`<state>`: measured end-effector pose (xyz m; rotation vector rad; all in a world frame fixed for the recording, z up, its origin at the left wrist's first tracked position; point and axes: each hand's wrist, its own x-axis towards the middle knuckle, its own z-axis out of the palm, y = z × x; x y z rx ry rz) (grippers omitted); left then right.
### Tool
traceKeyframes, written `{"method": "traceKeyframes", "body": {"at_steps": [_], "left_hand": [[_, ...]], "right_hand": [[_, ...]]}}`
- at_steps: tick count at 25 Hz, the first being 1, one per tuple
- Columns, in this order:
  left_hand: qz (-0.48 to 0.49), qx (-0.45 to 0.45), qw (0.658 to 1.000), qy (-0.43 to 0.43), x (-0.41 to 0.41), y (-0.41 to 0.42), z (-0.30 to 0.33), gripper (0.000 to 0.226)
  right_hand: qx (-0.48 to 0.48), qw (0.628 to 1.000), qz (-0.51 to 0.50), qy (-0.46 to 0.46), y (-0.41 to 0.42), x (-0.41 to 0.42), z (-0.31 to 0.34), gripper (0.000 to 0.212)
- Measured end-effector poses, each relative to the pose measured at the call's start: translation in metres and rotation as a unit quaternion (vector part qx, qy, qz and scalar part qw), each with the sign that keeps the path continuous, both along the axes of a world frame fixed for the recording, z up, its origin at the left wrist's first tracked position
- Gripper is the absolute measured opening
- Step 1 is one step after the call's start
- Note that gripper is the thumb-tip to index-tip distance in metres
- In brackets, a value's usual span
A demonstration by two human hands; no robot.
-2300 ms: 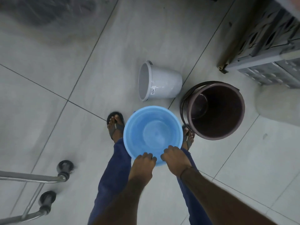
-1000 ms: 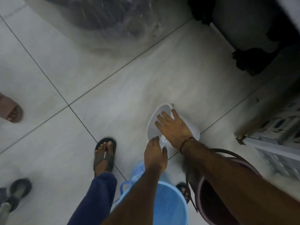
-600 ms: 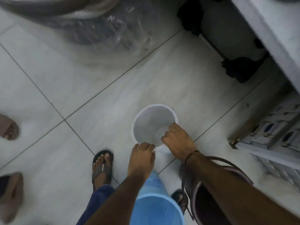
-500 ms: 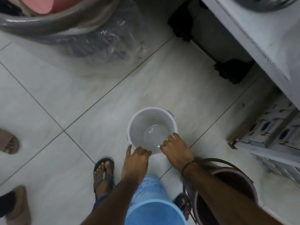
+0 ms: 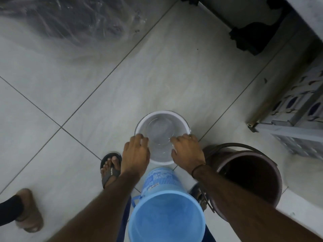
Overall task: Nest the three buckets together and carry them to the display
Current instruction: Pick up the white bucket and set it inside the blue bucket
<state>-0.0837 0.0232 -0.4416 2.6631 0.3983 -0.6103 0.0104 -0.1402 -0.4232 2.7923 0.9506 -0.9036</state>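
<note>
A small white bucket [image 5: 161, 119] stands upright on the tiled floor in front of me, its mouth facing up. My left hand [image 5: 135, 154] grips its near left rim and my right hand [image 5: 187, 151] grips its near right rim. A blue bucket [image 5: 166, 219] with a patterned side stands upright between my legs, just behind the white one. To the right, a larger brown bucket [image 5: 251, 173] with a dark handle stands upright on the floor.
A metal rack [image 5: 300, 119] stands at the right edge. Goods wrapped in clear plastic [image 5: 70, 23] lie at the top left. Dark furniture feet [image 5: 250, 39] sit at the top right. Another person's sandalled foot [image 5: 28, 210] is at the lower left.
I set the blue bucket down between my legs, reached for the white bucket lying on its side, and turned it upright. Both hands now hold its rim.
</note>
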Motion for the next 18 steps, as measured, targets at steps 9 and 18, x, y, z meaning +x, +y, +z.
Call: {"method": "traceKeyframes", "body": {"at_steps": [9,18], "left_hand": [[0.556,-0.269,0.763,0.189,0.039,0.032,-0.042,0.045],[0.421,-0.203,0.880,0.086,0.046,0.030,0.165,0.035]], "right_hand": [[0.020,0.827,-0.535,0.170,-0.002,0.048,-0.048,0.046],[0.071,0.815,-0.561,0.131,-0.019,0.037,0.148,0.042]]}}
